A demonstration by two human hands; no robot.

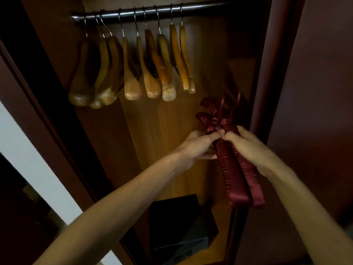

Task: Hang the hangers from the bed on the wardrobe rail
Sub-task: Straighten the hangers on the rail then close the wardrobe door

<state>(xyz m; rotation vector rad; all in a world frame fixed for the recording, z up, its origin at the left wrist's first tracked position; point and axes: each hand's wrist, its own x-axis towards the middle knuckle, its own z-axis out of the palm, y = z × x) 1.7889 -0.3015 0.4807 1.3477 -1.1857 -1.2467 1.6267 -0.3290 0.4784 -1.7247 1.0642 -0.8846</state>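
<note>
Rail [152, 13] already carries 9 wooden hangers [133, 69]; 2 padded hangers [235, 165] remain below right, left hand [198, 144] and right hand [246, 148] pinching their middle.

Hangers [131, 64] on rail [149, 13], box [179, 224] below

Dim brown wooden wardrobe interior [168, 121]
</note>
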